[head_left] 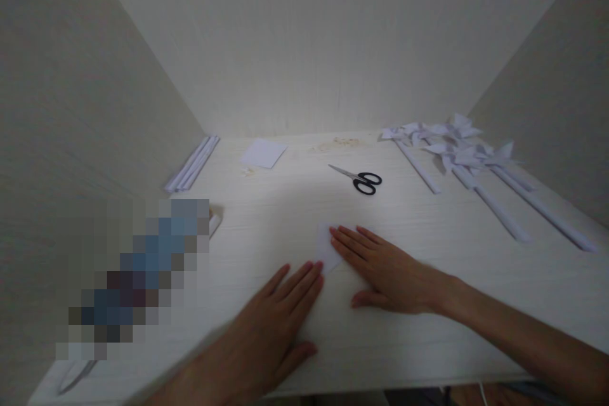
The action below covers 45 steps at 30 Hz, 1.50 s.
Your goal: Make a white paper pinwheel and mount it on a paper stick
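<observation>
Both hands flat, nothing gripped: left hand (280, 317) and right hand (385, 273) pressing a paper piece (326, 247); crease-flattening step, next needs firm fingertip pressure.

Left hand (280, 317) flat on pale wooden table (266, 216), fingers spread, fingertips touching small white folded paper sheet (326, 248). Right hand (387, 273) flat, palm down, fingers overlapping same sheet. Black-handled scissors (358, 178) beyond, well apart. White paper pinwheels on rolled paper sticks (469, 162) far right. Flat white paper square (264, 153) and bundle of white rolled paper sticks (193, 163) far left.
</observation>
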Available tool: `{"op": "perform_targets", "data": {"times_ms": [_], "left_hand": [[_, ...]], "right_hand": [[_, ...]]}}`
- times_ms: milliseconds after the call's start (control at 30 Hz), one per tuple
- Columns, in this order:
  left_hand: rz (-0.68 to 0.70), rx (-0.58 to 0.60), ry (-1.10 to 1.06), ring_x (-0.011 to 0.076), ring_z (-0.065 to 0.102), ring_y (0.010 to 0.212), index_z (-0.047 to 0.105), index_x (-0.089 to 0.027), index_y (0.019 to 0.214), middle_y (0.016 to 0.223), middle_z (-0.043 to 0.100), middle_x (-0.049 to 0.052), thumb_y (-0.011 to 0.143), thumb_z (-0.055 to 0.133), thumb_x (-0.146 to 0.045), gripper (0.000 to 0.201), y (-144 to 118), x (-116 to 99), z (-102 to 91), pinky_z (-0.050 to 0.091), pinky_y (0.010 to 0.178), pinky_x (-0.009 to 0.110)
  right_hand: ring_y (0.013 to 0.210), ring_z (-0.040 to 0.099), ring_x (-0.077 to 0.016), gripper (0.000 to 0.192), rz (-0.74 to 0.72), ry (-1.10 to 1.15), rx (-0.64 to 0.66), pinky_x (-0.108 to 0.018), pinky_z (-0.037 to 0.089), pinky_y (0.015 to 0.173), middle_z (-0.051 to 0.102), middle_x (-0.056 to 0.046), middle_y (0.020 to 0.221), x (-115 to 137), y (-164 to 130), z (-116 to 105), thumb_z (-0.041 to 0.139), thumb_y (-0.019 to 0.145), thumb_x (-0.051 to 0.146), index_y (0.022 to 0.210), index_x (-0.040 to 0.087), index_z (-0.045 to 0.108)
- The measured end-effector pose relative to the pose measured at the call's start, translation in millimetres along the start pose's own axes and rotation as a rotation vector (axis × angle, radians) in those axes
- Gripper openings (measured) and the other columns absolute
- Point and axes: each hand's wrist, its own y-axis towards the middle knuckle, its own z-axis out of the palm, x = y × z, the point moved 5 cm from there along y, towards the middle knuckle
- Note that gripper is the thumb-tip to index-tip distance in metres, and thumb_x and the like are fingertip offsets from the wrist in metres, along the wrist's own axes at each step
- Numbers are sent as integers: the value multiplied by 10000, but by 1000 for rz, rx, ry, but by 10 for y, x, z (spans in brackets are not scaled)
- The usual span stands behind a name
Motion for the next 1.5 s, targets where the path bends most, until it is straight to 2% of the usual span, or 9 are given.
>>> {"op": "perform_targets", "data": {"times_ms": [233,433,567,700,867,967,1067,1233,1500], "left_hand": [[4,-64,29,205,153,1283,43,-181,1346,1407,152,80,825,357,-354,633,-130,49,17,191,1036,408],[-45,-221,59,185,105,1293,342,-105,1234,1393,207,123,847,305,-349,458,249,317,-145,188,1042,358],[16,-153,79,191,113,1290,227,-92,1298,1397,177,142,842,249,-446,577,603,423,-172,173,1039,362],[-7,-106,116,190,92,1292,161,-95,1320,1403,150,134,842,186,-474,611,713,451,-180,137,1039,374],[-20,-109,130,194,77,1293,142,-95,1326,1410,126,124,839,178,-482,623,703,439,-157,113,1040,364],[-20,-123,132,187,72,1295,117,-105,1331,1412,138,110,839,202,-474,621,710,436,-155,105,1042,356],[-20,-123,134,180,69,1295,96,-111,1334,1413,144,101,840,214,-466,620,714,440,-161,102,1042,349],[-10,-109,138,185,70,1295,136,-107,1325,1411,134,119,846,190,-460,598,706,452,-167,115,1037,355],[0,-131,131,184,88,1293,177,-106,1315,1405,153,127,848,201,-447,579,696,451,-170,134,1035,362]], "right_hand": [[1290,104,-222,797,10,-18,-29,-395,142,1045,119,-157,1405,-9,9,4,315,771,593,1345,72,129],[1288,123,-202,738,-6,-73,-47,-372,144,1047,164,-142,1397,-325,225,-43,266,803,567,1332,60,182],[1284,140,-208,727,-20,-104,-19,-378,161,1042,173,-148,1393,-584,341,-107,264,811,556,1327,49,191],[1285,132,-210,721,-14,-122,-36,-381,168,1041,173,-156,1390,-663,352,-118,252,819,546,1321,33,199],[1284,123,-230,718,73,-123,-127,-399,196,1029,147,-189,1385,-465,321,-86,244,822,539,1314,16,218],[1286,121,-219,772,59,-97,-118,-372,214,1028,133,-197,1387,-256,299,-46,278,802,558,1321,-3,173],[1286,122,-228,800,79,-87,-97,-397,187,1033,138,-192,1389,-193,276,-28,284,784,585,1328,12,159],[1282,152,-228,731,131,-118,-113,-455,153,1024,172,-155,1394,-419,199,-60,264,800,568,1342,91,154],[1272,191,-234,664,290,-169,-155,-491,196,995,198,-146,1387,-788,47,-94,221,828,535,1347,129,145]]}}
